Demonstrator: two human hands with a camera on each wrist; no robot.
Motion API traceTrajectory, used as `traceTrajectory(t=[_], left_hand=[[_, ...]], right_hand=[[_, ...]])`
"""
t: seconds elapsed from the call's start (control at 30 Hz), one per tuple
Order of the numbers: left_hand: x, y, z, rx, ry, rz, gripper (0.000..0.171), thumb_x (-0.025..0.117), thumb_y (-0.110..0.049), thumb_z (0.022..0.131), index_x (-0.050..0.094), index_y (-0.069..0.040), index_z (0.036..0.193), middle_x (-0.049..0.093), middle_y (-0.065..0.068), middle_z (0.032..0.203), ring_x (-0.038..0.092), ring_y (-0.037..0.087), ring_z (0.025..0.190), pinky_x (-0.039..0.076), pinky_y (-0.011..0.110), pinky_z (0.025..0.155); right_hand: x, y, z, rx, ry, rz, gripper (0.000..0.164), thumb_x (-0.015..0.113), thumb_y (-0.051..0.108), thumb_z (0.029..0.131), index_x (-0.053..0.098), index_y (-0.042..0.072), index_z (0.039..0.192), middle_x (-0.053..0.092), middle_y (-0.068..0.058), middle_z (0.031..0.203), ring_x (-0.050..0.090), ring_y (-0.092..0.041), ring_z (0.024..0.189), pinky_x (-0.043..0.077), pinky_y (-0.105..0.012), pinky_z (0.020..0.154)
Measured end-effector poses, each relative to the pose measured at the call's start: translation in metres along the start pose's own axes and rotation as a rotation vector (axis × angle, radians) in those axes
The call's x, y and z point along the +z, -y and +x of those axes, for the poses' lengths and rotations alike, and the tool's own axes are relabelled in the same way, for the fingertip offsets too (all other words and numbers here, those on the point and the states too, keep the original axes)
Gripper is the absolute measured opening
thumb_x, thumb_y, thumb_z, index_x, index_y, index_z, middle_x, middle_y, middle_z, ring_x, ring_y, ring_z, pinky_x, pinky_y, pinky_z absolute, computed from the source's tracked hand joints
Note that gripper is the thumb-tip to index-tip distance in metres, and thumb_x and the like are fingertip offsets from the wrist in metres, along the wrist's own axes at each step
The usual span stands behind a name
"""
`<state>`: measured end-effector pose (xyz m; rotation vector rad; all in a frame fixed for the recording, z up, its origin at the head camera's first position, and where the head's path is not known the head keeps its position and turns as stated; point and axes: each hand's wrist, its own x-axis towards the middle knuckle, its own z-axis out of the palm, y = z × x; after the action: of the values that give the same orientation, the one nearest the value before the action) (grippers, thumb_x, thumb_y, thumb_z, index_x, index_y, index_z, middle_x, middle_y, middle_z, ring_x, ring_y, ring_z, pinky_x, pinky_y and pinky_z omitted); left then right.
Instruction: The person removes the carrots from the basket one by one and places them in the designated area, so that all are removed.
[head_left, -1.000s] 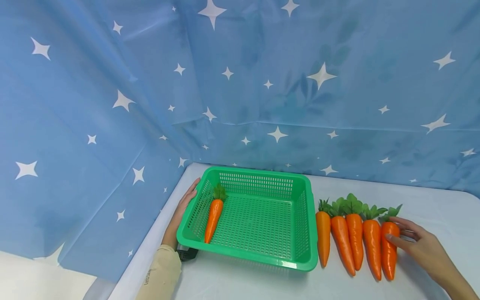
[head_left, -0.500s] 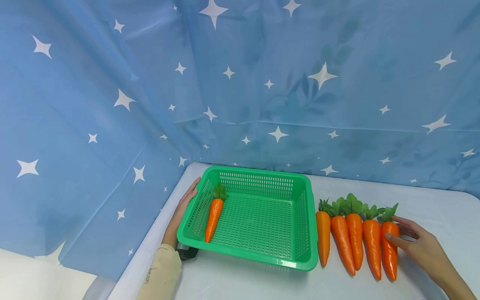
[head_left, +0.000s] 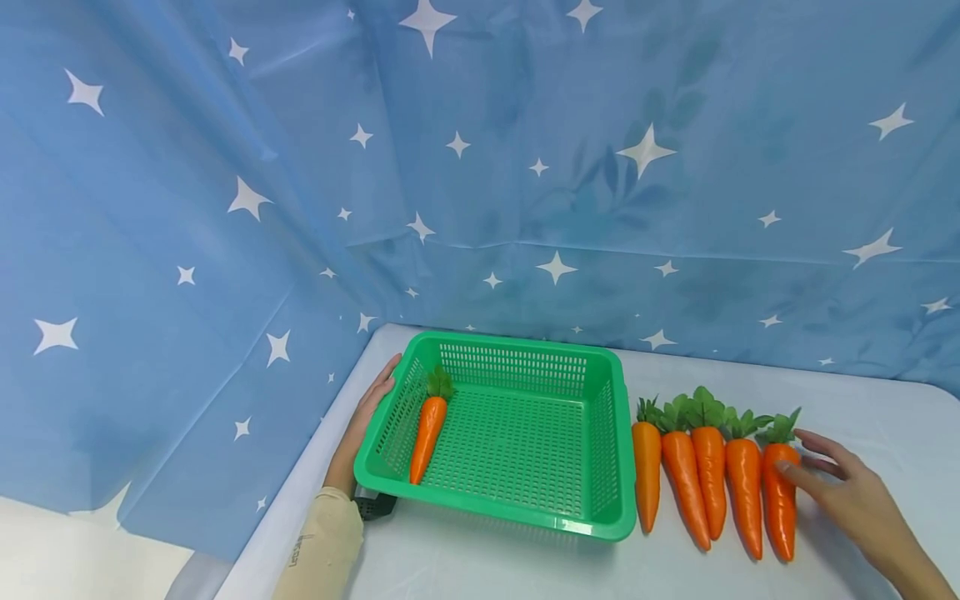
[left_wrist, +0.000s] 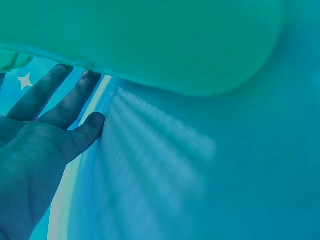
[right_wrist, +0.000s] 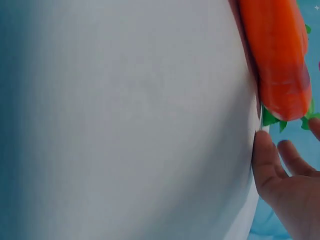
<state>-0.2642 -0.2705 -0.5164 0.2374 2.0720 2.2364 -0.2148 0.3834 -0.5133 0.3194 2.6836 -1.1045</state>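
My left hand (head_left: 365, 417) lies along the outer left wall of a green plastic basket (head_left: 517, 510), its fingers straight. In the left wrist view, the fingers (left_wrist: 75, 102) reach up under the basket's rim (left_wrist: 150, 45). One orange carrot (head_left: 427, 437) with a leafy top lies inside, near the left wall. My right hand (head_left: 847, 492) is at the rightmost carrot (head_left: 782, 517) of a row on the table, thumb over its upper part and fingers spread beside its leaves. The right wrist view shows the fingers (right_wrist: 265, 155) apart from that carrot's thick end.
Several more carrots lie side by side between the basket and my right hand, from the one at the basket wall (head_left: 646, 471) to the one (head_left: 745, 492) beside the rightmost. A white cloth covers the table (head_left: 892, 433). Blue star-printed curtains (head_left: 480, 208) hang behind and left.
My right hand's fingers have spread and drawn slightly right, away from the rightmost carrot, whose tip has shifted a little rightward. The left hand and basket stay put.
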Motion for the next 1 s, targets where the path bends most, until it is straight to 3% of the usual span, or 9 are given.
traceTrajectory(t=[0.23,0.47,0.77,1.0], left_hand=[[0.000,0.001,-0.001,-0.007,-0.001,-0.019,0.063,0.030,-0.028,0.119,0.005,-0.010,0.174,0.001,0.010,0.179,0.007,0.031,0.162,0.035,0.018,0.111],[0.000,0.001,0.000,0.001,0.001,-0.021,0.063,0.031,-0.030,0.119,0.006,-0.011,0.174,0.002,0.009,0.179,0.009,0.031,0.162,0.036,0.019,0.111],[-0.001,0.001,0.002,0.013,0.006,0.010,0.063,0.031,-0.030,0.119,0.006,-0.010,0.174,0.002,0.009,0.179,0.006,0.031,0.162,0.034,0.018,0.111],[-0.002,0.002,0.000,-0.004,0.010,-0.043,0.064,0.032,-0.031,0.119,0.006,-0.012,0.174,0.002,0.009,0.179,0.010,0.033,0.161,0.038,0.019,0.111]], right_hand=[[-0.005,-0.003,-0.004,-0.006,-0.139,0.000,0.086,0.047,0.047,0.114,0.011,-0.013,0.164,0.001,-0.048,0.162,0.017,-0.071,0.141,0.034,-0.084,0.099],[-0.011,0.006,-0.011,-0.074,-0.246,-0.016,0.080,0.049,0.034,0.115,0.006,-0.013,0.164,-0.013,-0.041,0.166,-0.001,-0.066,0.150,0.024,-0.082,0.105],[-0.016,0.033,-0.015,-0.182,-0.323,-0.048,0.081,0.053,0.033,0.112,0.009,-0.007,0.167,-0.013,-0.035,0.170,0.004,-0.068,0.149,0.026,-0.086,0.100],[-0.014,0.057,-0.015,-0.257,-0.322,-0.034,0.082,0.056,0.036,0.110,0.015,-0.004,0.168,-0.011,-0.031,0.173,0.007,-0.069,0.148,0.027,-0.090,0.092]])
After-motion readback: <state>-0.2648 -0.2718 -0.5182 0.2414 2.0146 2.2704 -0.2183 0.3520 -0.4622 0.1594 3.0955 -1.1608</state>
